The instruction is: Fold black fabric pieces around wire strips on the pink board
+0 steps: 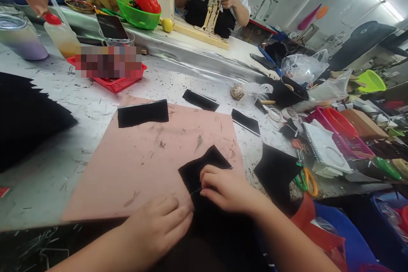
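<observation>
A black fabric piece (pixel 204 163) lies at the near right edge of a pink mat (pixel 153 170), its lower part hanging over the table edge. My right hand (pixel 223 189) is on it, fingers curled and pinched at its right side. A thin pale line crosses the fabric by those fingertips. My left hand (pixel 162 221) is closed with fingers together, fingertips at the fabric's lower left edge; their exact hold is partly hidden. A black strip (pixel 143 113) with a pale edge rests on the mat's far left. Two more small strips, one (pixel 200 99) behind and another (pixel 246 122) to the right, lie near the mat's far edge.
Stacked black fabric (pixel 28 119) is at left. A red basket (pixel 116 84), squeeze bottle (pixel 60 36) and tumbler (pixel 24 38) stand behind. At right lie black fabric (pixel 276 170), scissors (pixel 309 182) and a spiral notebook (pixel 327 146). A person works at a sewing machine (pixel 210 15) opposite.
</observation>
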`<state>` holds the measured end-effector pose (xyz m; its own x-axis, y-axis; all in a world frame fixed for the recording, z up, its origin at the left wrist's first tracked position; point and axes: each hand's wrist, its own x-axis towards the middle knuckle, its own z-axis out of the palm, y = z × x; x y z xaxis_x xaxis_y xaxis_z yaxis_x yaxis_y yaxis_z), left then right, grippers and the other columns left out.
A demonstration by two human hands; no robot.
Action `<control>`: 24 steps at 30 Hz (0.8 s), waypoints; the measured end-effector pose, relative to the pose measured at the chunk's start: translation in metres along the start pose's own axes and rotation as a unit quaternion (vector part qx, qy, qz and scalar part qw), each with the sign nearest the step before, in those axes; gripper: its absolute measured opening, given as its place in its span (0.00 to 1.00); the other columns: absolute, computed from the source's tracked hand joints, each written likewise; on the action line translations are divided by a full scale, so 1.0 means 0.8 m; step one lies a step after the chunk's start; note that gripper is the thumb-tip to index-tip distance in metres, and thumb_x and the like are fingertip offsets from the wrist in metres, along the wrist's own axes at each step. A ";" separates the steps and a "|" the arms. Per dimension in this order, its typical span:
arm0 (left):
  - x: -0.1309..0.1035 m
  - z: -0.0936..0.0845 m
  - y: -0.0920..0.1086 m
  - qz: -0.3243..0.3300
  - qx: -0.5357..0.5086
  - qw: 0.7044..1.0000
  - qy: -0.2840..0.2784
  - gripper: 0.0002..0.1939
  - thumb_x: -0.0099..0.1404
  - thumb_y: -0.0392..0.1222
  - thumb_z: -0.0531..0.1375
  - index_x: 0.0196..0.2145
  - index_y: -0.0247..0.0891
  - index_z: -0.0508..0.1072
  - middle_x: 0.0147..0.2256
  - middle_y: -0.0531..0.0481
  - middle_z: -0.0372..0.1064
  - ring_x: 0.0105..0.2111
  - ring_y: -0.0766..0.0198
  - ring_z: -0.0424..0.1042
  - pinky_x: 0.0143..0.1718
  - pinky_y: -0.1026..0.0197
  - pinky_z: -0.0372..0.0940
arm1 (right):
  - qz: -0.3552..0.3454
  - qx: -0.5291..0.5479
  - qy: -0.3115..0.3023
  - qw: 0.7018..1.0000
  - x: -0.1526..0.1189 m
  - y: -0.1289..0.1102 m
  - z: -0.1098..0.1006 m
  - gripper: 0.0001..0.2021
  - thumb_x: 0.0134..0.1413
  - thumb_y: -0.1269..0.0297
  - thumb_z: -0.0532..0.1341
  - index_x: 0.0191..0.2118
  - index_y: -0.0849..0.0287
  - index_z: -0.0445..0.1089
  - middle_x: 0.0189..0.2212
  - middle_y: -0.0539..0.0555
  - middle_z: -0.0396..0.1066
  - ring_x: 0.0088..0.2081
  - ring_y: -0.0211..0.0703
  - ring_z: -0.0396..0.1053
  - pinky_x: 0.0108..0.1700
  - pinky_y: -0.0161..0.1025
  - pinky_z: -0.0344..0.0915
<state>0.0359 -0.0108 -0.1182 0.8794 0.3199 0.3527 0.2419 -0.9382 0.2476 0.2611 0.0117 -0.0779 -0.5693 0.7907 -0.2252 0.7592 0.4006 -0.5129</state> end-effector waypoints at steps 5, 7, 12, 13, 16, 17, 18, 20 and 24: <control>0.000 0.004 0.000 -0.016 0.000 0.999 -0.035 0.27 0.56 0.24 0.47 0.53 0.29 0.63 0.52 0.43 0.65 0.37 0.58 0.66 0.36 0.58 0.64 | 0.004 -0.005 0.005 1.000 0.001 -0.001 0.002 0.03 0.52 0.71 0.59 0.29 0.58 0.65 0.36 0.50 0.67 0.31 0.37 0.66 0.31 0.34 0.62; 0.000 0.005 0.000 -0.027 -0.007 0.999 -0.040 0.29 0.56 0.24 0.47 0.56 0.30 0.61 0.53 0.43 0.65 0.37 0.58 0.66 0.37 0.58 0.64 | 0.008 -0.003 0.006 1.000 0.002 -0.002 0.002 0.04 0.52 0.72 0.59 0.28 0.58 0.65 0.35 0.50 0.67 0.30 0.37 0.66 0.30 0.34 0.62; -0.004 0.009 0.000 -0.038 -0.025 0.998 -0.051 0.32 0.56 0.24 0.47 0.59 0.32 0.54 0.54 0.42 0.63 0.39 0.57 0.66 0.37 0.58 0.65 | 0.012 -0.003 0.008 1.000 0.004 -0.003 0.003 0.04 0.52 0.71 0.58 0.28 0.58 0.66 0.34 0.50 0.67 0.29 0.36 0.65 0.29 0.33 0.61; -0.005 0.010 -0.001 -0.038 -0.028 0.997 -0.054 0.33 0.56 0.24 0.47 0.60 0.32 0.54 0.54 0.42 0.62 0.39 0.57 0.66 0.38 0.57 0.65 | 0.011 -0.004 0.008 1.000 0.004 -0.002 0.003 0.04 0.52 0.71 0.58 0.28 0.58 0.66 0.34 0.50 0.67 0.29 0.36 0.65 0.29 0.33 0.61; -0.005 0.012 -0.002 -0.038 -0.029 0.998 -0.050 0.33 0.54 0.23 0.48 0.59 0.31 0.54 0.54 0.42 0.62 0.39 0.57 0.66 0.38 0.57 0.65 | 0.014 -0.011 0.006 1.000 0.004 -0.002 0.004 0.04 0.52 0.71 0.58 0.28 0.58 0.66 0.34 0.50 0.67 0.29 0.37 0.65 0.29 0.33 0.61; -0.005 0.013 -0.002 -0.037 -0.028 0.998 -0.049 0.33 0.54 0.24 0.48 0.59 0.30 0.55 0.54 0.42 0.62 0.39 0.57 0.66 0.38 0.57 0.64 | 0.015 -0.014 0.006 1.000 0.005 -0.001 0.005 0.04 0.52 0.71 0.58 0.28 0.58 0.66 0.34 0.50 0.67 0.29 0.37 0.65 0.29 0.34 0.61; -0.005 0.013 -0.002 -0.035 -0.024 0.998 -0.047 0.32 0.54 0.24 0.49 0.58 0.30 0.56 0.54 0.42 0.63 0.39 0.57 0.66 0.38 0.57 0.64 | 0.016 -0.017 0.006 1.000 0.005 -0.001 0.006 0.04 0.52 0.71 0.59 0.28 0.58 0.66 0.34 0.51 0.67 0.29 0.37 0.65 0.29 0.34 0.61; -0.004 0.012 -0.002 -0.032 -0.015 0.998 -0.050 0.31 0.54 0.24 0.49 0.57 0.28 0.58 0.54 0.41 0.63 0.39 0.57 0.66 0.39 0.57 0.63 | 0.017 -0.020 0.005 1.000 0.005 -0.001 0.007 0.03 0.52 0.71 0.59 0.28 0.59 0.66 0.35 0.51 0.67 0.30 0.37 0.65 0.29 0.34 0.61; -0.004 0.014 -0.002 -0.030 0.009 0.998 -0.059 0.28 0.54 0.24 0.48 0.55 0.27 0.61 0.54 0.40 0.63 0.38 0.56 0.66 0.39 0.57 0.63 | 0.019 -0.019 0.007 1.000 0.006 -0.001 0.009 0.04 0.53 0.71 0.58 0.28 0.59 0.65 0.34 0.50 0.66 0.30 0.37 0.65 0.29 0.34 0.61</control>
<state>0.0375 -0.0118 -0.1301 0.9048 0.3594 0.2283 0.3030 -0.9202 0.2478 0.2555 0.0117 -0.0842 -0.5347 0.8125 -0.2323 0.7924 0.3866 -0.4718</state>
